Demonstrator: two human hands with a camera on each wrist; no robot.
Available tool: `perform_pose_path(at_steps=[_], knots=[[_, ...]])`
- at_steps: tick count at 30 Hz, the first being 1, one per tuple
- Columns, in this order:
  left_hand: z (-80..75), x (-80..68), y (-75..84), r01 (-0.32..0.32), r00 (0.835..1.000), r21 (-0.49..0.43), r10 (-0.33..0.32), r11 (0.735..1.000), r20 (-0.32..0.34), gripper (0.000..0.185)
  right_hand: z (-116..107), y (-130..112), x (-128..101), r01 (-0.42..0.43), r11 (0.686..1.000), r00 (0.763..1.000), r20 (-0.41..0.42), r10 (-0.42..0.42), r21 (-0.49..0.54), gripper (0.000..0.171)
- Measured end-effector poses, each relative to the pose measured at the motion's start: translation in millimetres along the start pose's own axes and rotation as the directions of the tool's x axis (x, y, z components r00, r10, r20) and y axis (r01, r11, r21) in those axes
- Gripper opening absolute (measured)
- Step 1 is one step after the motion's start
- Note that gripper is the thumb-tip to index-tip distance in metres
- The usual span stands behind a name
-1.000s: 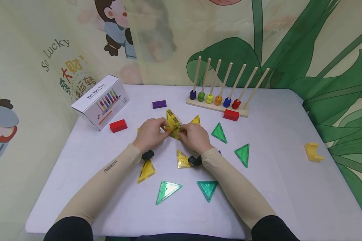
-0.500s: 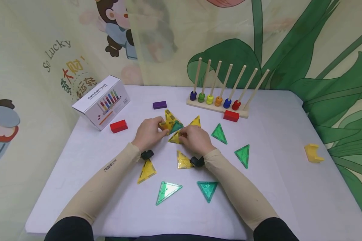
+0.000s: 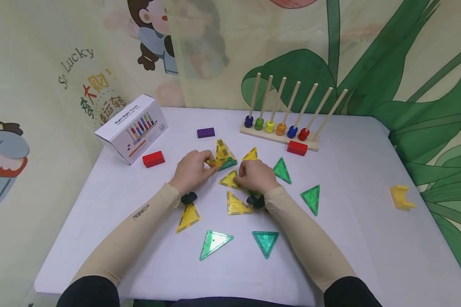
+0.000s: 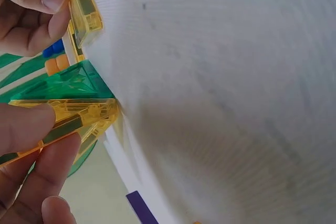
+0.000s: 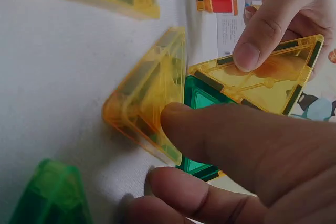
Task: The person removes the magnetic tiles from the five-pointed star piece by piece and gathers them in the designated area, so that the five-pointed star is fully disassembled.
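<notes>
Mid-tabletop, we are joining tiles; our left hand (image 3: 194,169) pinches an upright yellow tile (image 3: 223,152) against a green tile (image 3: 229,164); our right hand (image 3: 256,177) grips another yellow piece (image 3: 229,180), which next needs tilting edge-to-edge.

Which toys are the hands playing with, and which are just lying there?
In play: left hand holds a yellow triangle tile; right hand holds another yellow tile; a green tile between them.
Lying about: bead rack, white box, purple block, red block.

Box (image 3: 132,127) lettering too small to read.
</notes>
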State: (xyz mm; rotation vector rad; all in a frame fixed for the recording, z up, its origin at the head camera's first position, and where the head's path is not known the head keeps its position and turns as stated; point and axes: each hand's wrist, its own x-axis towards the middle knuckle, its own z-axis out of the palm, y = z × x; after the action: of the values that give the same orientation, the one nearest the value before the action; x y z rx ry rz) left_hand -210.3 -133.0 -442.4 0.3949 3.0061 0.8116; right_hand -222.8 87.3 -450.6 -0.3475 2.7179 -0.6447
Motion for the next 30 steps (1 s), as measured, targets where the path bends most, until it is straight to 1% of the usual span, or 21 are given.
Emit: perform_pose_path(at_steps=[3, 6, 10, 13, 17, 21, 24, 26, 30], knots=[[0.7, -1.0, -0.6, -0.021, 1.000, 0.019, 0.021, 1.000, -0.018, 0.015, 0, -1, -1, 0.003, 1.000, 1.000, -0.014, -0.003, 0.028, 0.022], [0.9, -1.8, -1.0, -0.049, 0.998, 0.022, 0.050, 0.999, -0.027, 0.012, -2, -3, -3, 0.019, 0.994, 0.999, -0.043, -0.015, 0.109, 0.018], [1.3, -2.8, 0.5, -0.075, 0.997, 0.025, 0.075, 0.997, -0.014, 0.009, -5, -4, -4, 0.031, 0.972, 0.996, -0.088, -0.010, 0.234, 0.017], [1.6, -3.8, 2.5, -0.083, 0.997, 0.038, 0.083, 0.996, -0.004, 0.009, -8, -5, -4, 0.025, 0.959, 0.992, -0.127, 0.012, 0.283, 0.021], [1.7, -4.4, 3.9, -0.096, 0.995, 0.073, 0.097, 0.993, -0.007, 0.010, -11, -8, -3, 0.008, 0.957, 0.985, -0.169, 0.044, 0.291, 0.033], [1.1, -4.9, 3.7, -0.118, 0.993, 0.098, 0.120, 0.988, -0.013, 0.011, -10, -10, 0, -0.020, 0.959, 0.987, -0.145, 0.063, 0.282, 0.044], [0.3, -5.2, 2.4, -0.134, 0.991, 0.102, 0.135, 0.986, -0.012, 0.011, -9, -10, 3, -0.024, 0.957, 0.991, -0.120, 0.062, 0.290, 0.046], [-0.5, -5.5, 1.7, -0.137, 0.990, 0.098, 0.139, 0.986, -0.008, 0.011, -8, -10, 5, -0.014, 0.955, 0.991, -0.120, 0.052, 0.297, 0.046], [-3.7, -6.2, 0.2, -0.112, 0.994, 0.083, 0.110, 0.990, 0.024, 0.007, -6, -12, 9, 0.015, 0.961, 0.990, -0.142, 0.026, 0.277, 0.046]])
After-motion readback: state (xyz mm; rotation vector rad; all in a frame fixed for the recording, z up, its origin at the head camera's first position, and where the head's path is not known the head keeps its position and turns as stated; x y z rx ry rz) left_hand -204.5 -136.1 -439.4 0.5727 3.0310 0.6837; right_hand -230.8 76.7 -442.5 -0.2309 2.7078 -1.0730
